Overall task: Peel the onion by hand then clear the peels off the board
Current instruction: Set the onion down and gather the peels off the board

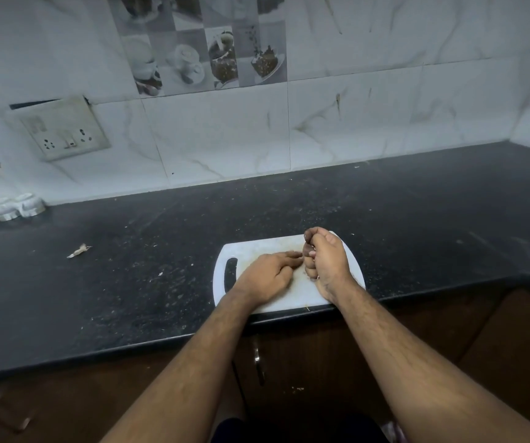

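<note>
A white cutting board [267, 247] with a handle slot lies at the counter's front edge. My right hand [324, 260] stands on its side over the board's right part, curled shut around a small dark reddish thing [307, 251] that looks like the onion. Most of it is hidden by the fingers. My left hand [268, 276] lies flat on the middle of the board. Its fingers are stretched out and the tips touch the right hand. Small flecks of peel dot the board near the fingertips.
The black speckled counter [417, 219] runs to a tiled wall behind and a corner at the right. A loose peel scrap [79, 251] lies on the counter to the left. White lidded jars [5, 210] stand at the far left under a wall socket [62, 132]. Brown cabinets [513, 340] are below.
</note>
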